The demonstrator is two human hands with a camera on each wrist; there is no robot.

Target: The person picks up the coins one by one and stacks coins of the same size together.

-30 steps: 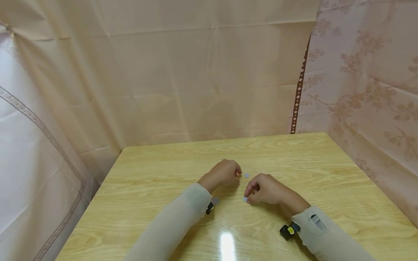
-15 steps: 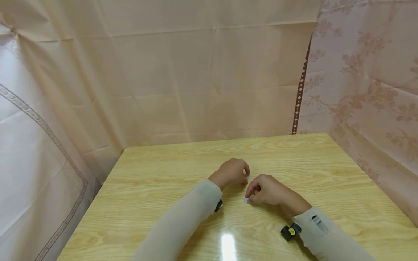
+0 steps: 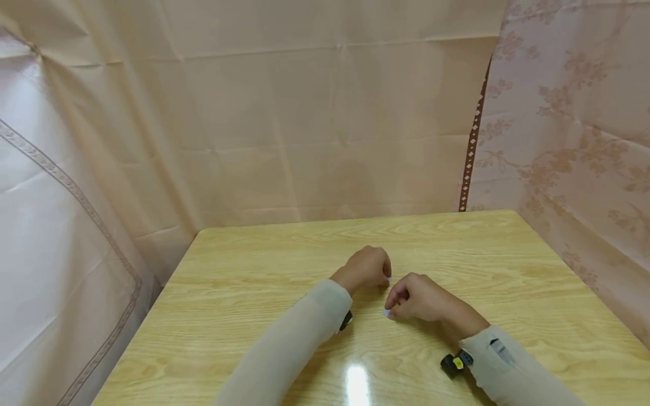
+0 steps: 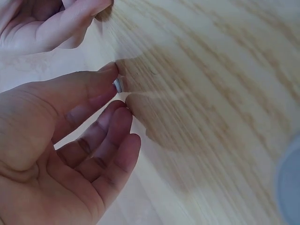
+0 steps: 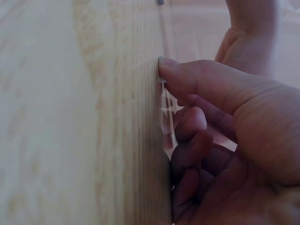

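Near the middle of the wooden table (image 3: 244,270), my left hand (image 3: 367,267) pinches a small pale disc (image 3: 389,278) between thumb and forefinger. In the left wrist view that disc (image 4: 118,85) stands partly on edge, close to the table surface. Closer to me and to the right, my right hand (image 3: 424,297) pinches a second small pale disc (image 3: 386,312) at the tabletop; in the right wrist view the fingers mostly hide it. A third pale round disc (image 4: 289,183) lies at the right edge of the left wrist view; the left sleeve hides it in the head view.
A beige curtain (image 3: 325,129) hangs along the table's far edge. Patterned cloths stand at the right (image 3: 584,141) and left (image 3: 56,237). Each wrist bears a black camera (image 3: 452,363). A bright glare lies on the near tabletop.
My left hand has moved right and taken the far disc between its fingertips; a second ago it was beside that disc. My right hand stays almost in place.
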